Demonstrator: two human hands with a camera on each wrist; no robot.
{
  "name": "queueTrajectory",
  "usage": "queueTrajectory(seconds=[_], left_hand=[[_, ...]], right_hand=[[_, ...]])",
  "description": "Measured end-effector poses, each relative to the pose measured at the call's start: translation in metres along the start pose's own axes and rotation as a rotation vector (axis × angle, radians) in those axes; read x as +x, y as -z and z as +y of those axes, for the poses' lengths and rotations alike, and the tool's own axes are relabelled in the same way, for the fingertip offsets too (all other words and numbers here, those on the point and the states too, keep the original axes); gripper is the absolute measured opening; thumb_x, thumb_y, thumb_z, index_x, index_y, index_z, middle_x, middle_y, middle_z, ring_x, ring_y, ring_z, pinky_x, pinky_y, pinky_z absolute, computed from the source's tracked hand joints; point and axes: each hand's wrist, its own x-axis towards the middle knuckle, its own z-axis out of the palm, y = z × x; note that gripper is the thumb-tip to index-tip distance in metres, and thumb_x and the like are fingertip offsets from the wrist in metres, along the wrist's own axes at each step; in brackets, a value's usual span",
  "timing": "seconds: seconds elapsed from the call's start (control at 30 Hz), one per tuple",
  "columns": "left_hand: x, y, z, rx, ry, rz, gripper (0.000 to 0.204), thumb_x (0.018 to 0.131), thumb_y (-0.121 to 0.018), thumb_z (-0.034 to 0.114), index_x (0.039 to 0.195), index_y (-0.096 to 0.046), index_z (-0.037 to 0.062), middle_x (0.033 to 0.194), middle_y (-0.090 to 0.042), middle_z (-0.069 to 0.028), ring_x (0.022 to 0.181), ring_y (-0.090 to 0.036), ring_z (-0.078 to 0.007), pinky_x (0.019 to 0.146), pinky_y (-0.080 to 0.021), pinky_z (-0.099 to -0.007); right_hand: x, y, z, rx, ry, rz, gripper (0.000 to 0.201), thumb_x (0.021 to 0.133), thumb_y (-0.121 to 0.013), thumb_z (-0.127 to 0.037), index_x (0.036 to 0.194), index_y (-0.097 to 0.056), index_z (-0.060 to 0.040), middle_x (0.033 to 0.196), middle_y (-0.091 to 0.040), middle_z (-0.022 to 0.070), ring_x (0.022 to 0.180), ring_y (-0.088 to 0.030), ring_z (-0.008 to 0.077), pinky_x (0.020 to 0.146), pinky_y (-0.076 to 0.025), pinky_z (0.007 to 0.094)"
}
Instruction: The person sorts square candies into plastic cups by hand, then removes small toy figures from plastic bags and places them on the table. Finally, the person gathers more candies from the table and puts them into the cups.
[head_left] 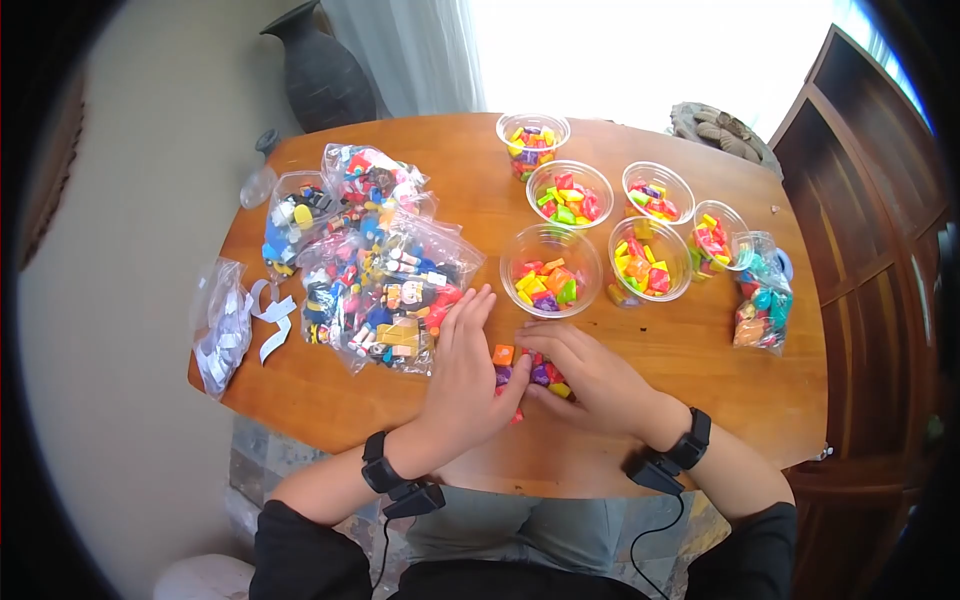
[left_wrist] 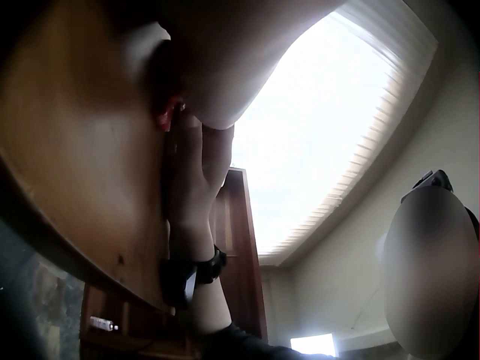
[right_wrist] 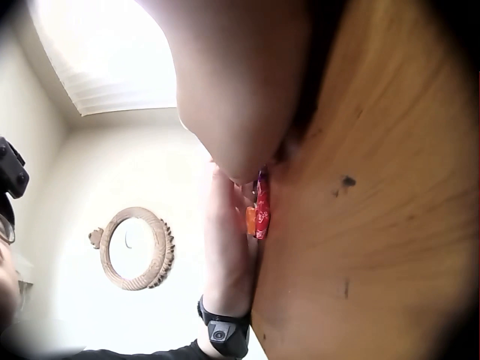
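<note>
On the wooden table, several small wrapped candies (head_left: 541,374) in red, purple, orange and yellow lie in a loose pile between the two hands. The left hand (head_left: 462,365) stands along the pile's left side, fingers extended forward and thumb reaching across. From the right, the right hand (head_left: 600,385) curves around the pile, its fingers relaxed and its thumb at the near side. Part of the pile is hidden under the fingers. In the right wrist view, a red candy (right_wrist: 262,214) shows by the left hand. Clear plastic cups (head_left: 551,230) with more candies stand beyond the hands.
Clear bags of toy figures (head_left: 385,290) lie left of the left hand. White paper strips (head_left: 272,325) and a bag of white pieces (head_left: 222,330) sit at the left edge. A bag of colored items (head_left: 764,300) is at the right, near a wooden cabinet (head_left: 870,200).
</note>
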Motion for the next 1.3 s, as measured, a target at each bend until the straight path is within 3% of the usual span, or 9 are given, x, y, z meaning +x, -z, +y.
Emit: queueTrajectory(seconds=[0.37, 0.6, 0.73, 0.83, 0.93, 1.07, 1.17, 1.27, 1.3], left_hand=[[0.017, 0.012, -0.008, 0.008, 0.152, -0.053, 0.066, 0.11, -0.06, 0.017, 0.162, -0.035, -0.0136, 0.162, -0.047, -0.0322, 0.154, -0.041, -0.0481, 0.129, -0.032, -0.0535], [0.02, 0.001, -0.007, -0.011, 0.147, -0.141, 0.067, 0.11, -0.059, 0.019, 0.162, -0.033, -0.0141, 0.167, -0.041, -0.0331, 0.157, -0.04, -0.0489, 0.131, -0.03, -0.0534], [0.012, -0.01, 0.003, -0.407, 0.229, -0.114, 0.074, 0.113, -0.053, 0.02, 0.169, -0.015, -0.0122, 0.175, -0.027, -0.0351, 0.165, -0.028, -0.0443, 0.134, -0.022, -0.0506], [0.007, -0.024, 0.021, -0.749, 0.206, 0.007, 0.082, 0.113, -0.049, 0.015, 0.171, 0.005, -0.0051, 0.182, 0.002, -0.0316, 0.17, -0.011, -0.0432, 0.136, -0.01, -0.0521], [0.004, -0.036, 0.029, -0.857, 0.194, 0.164, 0.083, 0.113, -0.05, 0.015, 0.172, 0.005, -0.0023, 0.182, 0.001, -0.0304, 0.17, -0.01, -0.0426, 0.137, -0.009, -0.0524], [0.005, -0.043, 0.03, -0.855, 0.147, 0.151, 0.084, 0.113, -0.049, 0.018, 0.173, 0.007, -0.001, 0.182, 0.0, -0.0287, 0.17, -0.009, -0.0411, 0.137, -0.011, -0.0526], [0.017, -0.048, 0.023, -0.976, 0.289, 0.239, 0.077, 0.115, -0.046, 0.019, 0.173, 0.001, -0.0011, 0.182, -0.007, -0.0264, 0.169, -0.014, -0.0394, 0.137, -0.013, -0.0523], [0.034, -0.042, -0.004, -1.052, 0.306, 0.324, 0.069, 0.12, -0.04, 0.036, 0.173, -0.01, 0.0052, 0.181, -0.021, -0.0218, 0.168, -0.023, -0.033, 0.137, -0.019, -0.0492], [0.041, -0.033, -0.01, -1.013, 0.284, 0.231, 0.064, 0.121, -0.034, 0.039, 0.172, -0.015, 0.0043, 0.179, -0.027, -0.0227, 0.167, -0.028, -0.0337, 0.137, -0.021, -0.0488]], right_hand=[[-0.001, 0.004, 0.012, 0.091, -0.002, 0.024, 0.044, 0.096, -0.079, -0.018, 0.133, -0.065, 0.0005, 0.136, -0.068, 0.0173, 0.125, -0.065, 0.0386, 0.107, -0.054, 0.047], [-0.006, 0.008, 0.017, 0.129, 0.006, 0.054, 0.046, 0.095, -0.078, -0.017, 0.135, -0.065, 0.002, 0.134, -0.067, 0.019, 0.126, -0.064, 0.0398, 0.11, -0.052, 0.0482], [-0.008, 0.008, 0.016, 0.174, -0.025, 0.051, 0.048, 0.094, -0.078, -0.015, 0.136, -0.064, 0.002, 0.135, -0.067, 0.0195, 0.128, -0.063, 0.0397, 0.112, -0.051, 0.0488], [-0.007, 0.006, 0.017, 0.141, -0.018, 0.04, 0.051, 0.091, -0.081, -0.016, 0.136, -0.064, 0.0013, 0.137, -0.066, 0.0184, 0.131, -0.062, 0.0394, 0.113, -0.05, 0.0489], [-0.008, 0.004, 0.017, 0.078, -0.01, 0.069, 0.051, 0.088, -0.084, -0.016, 0.133, -0.065, 0.0002, 0.135, -0.066, 0.0163, 0.128, -0.062, 0.0379, 0.109, -0.051, 0.0483], [-0.008, 0.006, 0.016, 0.012, -0.051, 0.132, 0.049, 0.085, -0.086, -0.013, 0.13, -0.067, -0.0032, 0.128, -0.066, 0.0137, 0.118, -0.064, 0.036, 0.102, -0.052, 0.0473], [-0.009, 0.008, 0.018, 0.038, -0.07, 0.171, 0.048, 0.084, -0.087, -0.009, 0.128, -0.068, -0.0048, 0.125, -0.066, 0.0129, 0.113, -0.063, 0.0359, 0.097, -0.053, 0.0461], [-0.009, 0.014, 0.015, 0.081, -0.091, 0.201, 0.047, 0.082, -0.088, -0.007, 0.125, -0.068, -0.0057, 0.122, -0.065, 0.0124, 0.11, -0.063, 0.0361, 0.094, -0.054, 0.0448], [-0.008, 0.015, 0.014, 0.093, -0.096, 0.222, 0.047, 0.082, -0.088, -0.006, 0.124, -0.068, -0.0059, 0.119, -0.065, 0.012, 0.109, -0.063, 0.0359, 0.091, -0.054, 0.0444]])
